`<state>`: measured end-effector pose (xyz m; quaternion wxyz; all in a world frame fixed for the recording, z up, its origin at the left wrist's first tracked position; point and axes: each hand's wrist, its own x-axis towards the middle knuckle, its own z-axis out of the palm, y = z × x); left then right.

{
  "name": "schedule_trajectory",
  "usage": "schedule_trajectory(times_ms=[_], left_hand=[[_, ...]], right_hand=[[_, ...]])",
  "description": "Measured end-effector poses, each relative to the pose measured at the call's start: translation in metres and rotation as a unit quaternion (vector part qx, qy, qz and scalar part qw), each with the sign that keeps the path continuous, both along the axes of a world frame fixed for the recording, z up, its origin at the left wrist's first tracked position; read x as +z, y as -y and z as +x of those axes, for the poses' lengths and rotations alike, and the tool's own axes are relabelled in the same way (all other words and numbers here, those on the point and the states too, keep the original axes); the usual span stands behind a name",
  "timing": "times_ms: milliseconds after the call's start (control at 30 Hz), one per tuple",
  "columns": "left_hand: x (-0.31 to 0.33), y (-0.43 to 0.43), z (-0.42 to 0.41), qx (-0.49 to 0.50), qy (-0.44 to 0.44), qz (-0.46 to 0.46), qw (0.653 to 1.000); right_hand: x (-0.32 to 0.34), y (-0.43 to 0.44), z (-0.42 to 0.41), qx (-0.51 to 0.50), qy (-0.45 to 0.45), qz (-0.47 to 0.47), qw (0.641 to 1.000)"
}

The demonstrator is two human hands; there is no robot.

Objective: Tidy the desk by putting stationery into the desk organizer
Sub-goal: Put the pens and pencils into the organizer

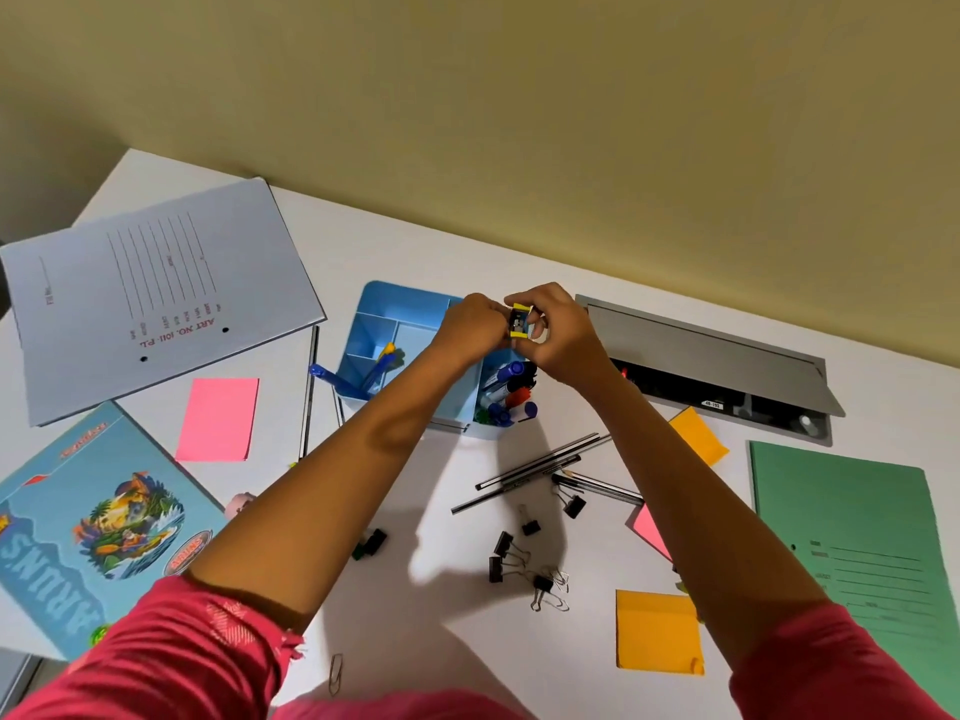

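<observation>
Both hands meet above the light blue desk organizer (pixel 387 314). Between them is a small yellow-and-black sharpener (pixel 519 320); my right hand (pixel 558 332) pinches it with fingertips, and my left hand (pixel 475 324) touches its left side with fingers curled. The organizer's right compartment holds several markers (pixel 506 394) in blue, red and green; a left compartment holds blue pens (pixel 363 376). Loose pencils (pixel 540 467) and several black binder clips (pixel 524 558) lie on the white desk below my hands.
A grey file folder (pixel 156 298) and pink sticky pad (pixel 218 418) lie at left, a blue notebook (pixel 98 532) lower left. Orange sticky pads (pixel 657 631), a green folder (pixel 857 553), a paper clip (pixel 336 672) and an open cable tray (pixel 717 366) sit right.
</observation>
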<state>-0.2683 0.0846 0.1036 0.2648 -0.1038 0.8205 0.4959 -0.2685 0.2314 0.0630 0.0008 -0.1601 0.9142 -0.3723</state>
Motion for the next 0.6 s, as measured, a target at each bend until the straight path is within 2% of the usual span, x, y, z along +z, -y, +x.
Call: schedule_trajectory(times_ms=[267,400,600], left_hand=[[0.003,-0.006,0.000,-0.053,-0.021,-0.077,0.995],[0.003,-0.004,0.000,-0.041,-0.019,-0.062,0.997],[0.002,-0.002,0.005,0.032,-0.058,0.000,0.998]], right_hand=[[-0.008,-0.003,0.006,-0.009,0.004,-0.016,1.000],[-0.001,-0.004,0.011,-0.031,-0.014,-0.030,0.999],[0.011,-0.011,0.032,-0.148,-0.080,-0.061,0.984]])
